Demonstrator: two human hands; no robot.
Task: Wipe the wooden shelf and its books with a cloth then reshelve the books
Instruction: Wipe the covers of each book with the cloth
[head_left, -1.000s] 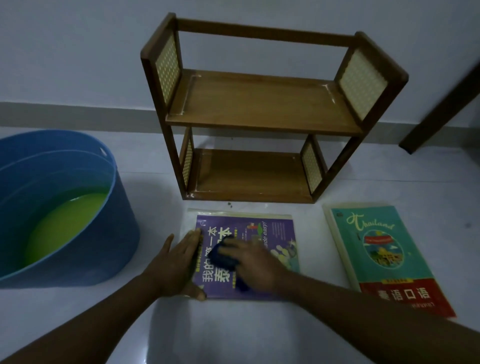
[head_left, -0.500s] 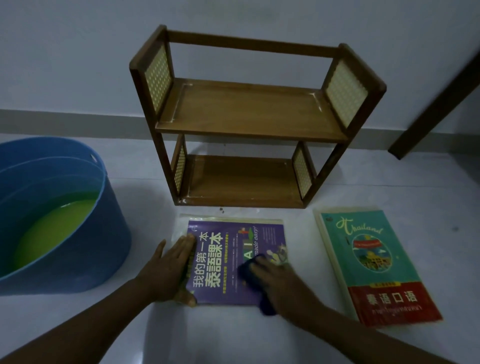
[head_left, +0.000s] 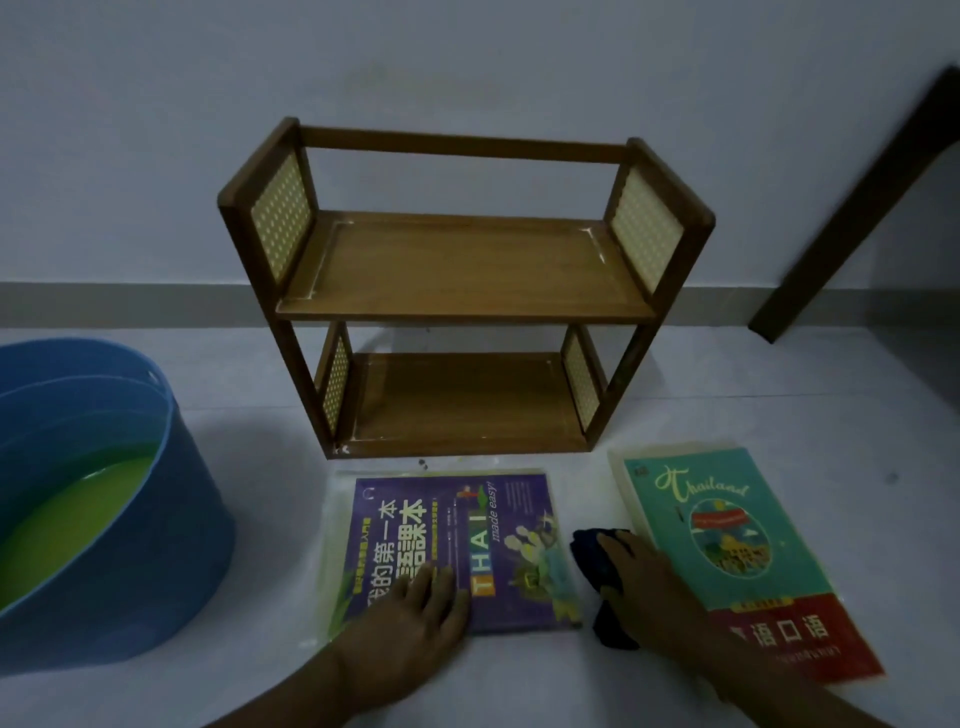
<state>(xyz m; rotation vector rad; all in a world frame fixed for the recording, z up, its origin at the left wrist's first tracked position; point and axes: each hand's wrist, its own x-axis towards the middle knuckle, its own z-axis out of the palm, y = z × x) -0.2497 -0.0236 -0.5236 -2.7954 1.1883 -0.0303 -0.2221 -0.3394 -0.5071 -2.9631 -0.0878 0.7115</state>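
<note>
A two-tier wooden shelf (head_left: 467, 280) with woven side panels stands bare against the wall. A purple book (head_left: 483, 525) lies flat on the floor in front of it. My left hand (head_left: 415, 618) rests flat on the book's lower left part, fingers straight. A teal and red Thailand book (head_left: 727, 551) lies to the right. Between the two books my right hand (head_left: 644, 592) presses a dark blue cloth (head_left: 589, 551) onto the floor, partly over the teal book's left edge.
A large blue tub (head_left: 104, 519) holding yellow-green liquid stands at the left. A dark wooden beam (head_left: 852, 208) leans against the wall at the right. The floor (head_left: 519, 686) is pale and glossy.
My right hand slid the cloth rightward across the purple book and off its right edge onto the floor. My left hand shifted from the book's left edge to its lower cover.
</note>
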